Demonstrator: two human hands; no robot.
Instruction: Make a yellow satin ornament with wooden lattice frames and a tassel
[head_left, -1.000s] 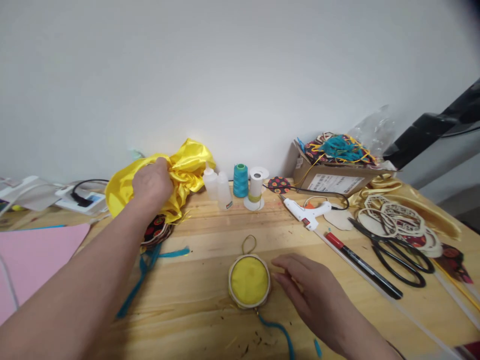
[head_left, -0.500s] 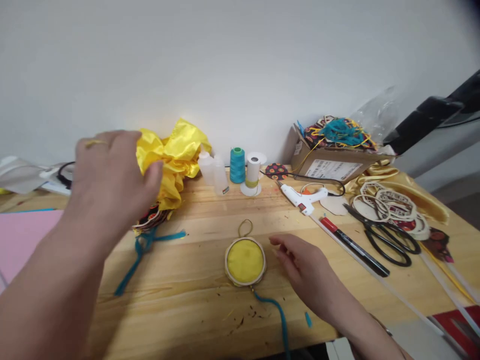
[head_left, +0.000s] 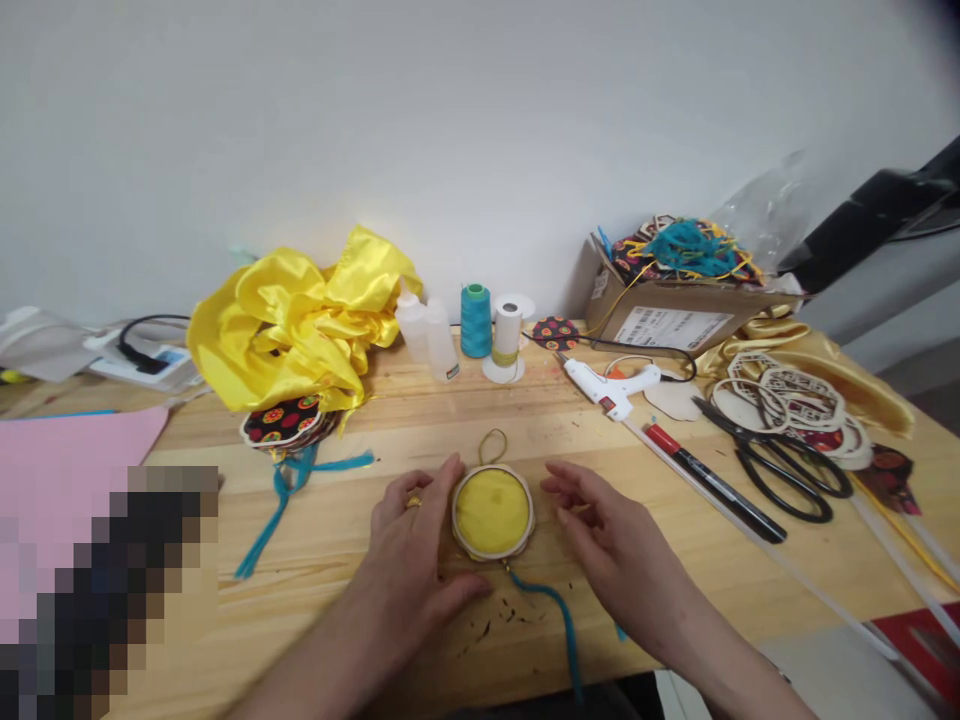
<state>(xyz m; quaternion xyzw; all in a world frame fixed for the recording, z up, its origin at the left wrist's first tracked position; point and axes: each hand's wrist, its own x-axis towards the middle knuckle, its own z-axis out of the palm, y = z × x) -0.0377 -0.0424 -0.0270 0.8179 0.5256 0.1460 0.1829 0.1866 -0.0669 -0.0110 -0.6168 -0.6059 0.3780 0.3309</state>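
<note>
A round yellow padded ornament (head_left: 493, 511) with a wooden rim, a cord loop on top and a teal ribbon (head_left: 555, 620) trailing below lies on the wooden table (head_left: 420, 440). My left hand (head_left: 415, 550) rests flat just left of it, fingers spread and touching its rim, a ring on one finger. To the ornament's right lies my right hand (head_left: 600, 535), fingers loosely stretched toward it, holding nothing.
Crumpled yellow satin (head_left: 300, 320) sits at the back left over patterned fabric discs (head_left: 281, 423). Behind are glue bottles (head_left: 427, 335) and thread spools (head_left: 476, 320). A glue gun (head_left: 611, 385), a red-capped marker (head_left: 712, 480), scissors (head_left: 780, 465), wooden cutouts (head_left: 795, 400) and a cardboard box (head_left: 675, 300) lie right. Pink paper (head_left: 60, 470) left.
My left hand let go of the yellow satin at the back and came down beside the ornament. The right hand stayed near the ornament's right side.
</note>
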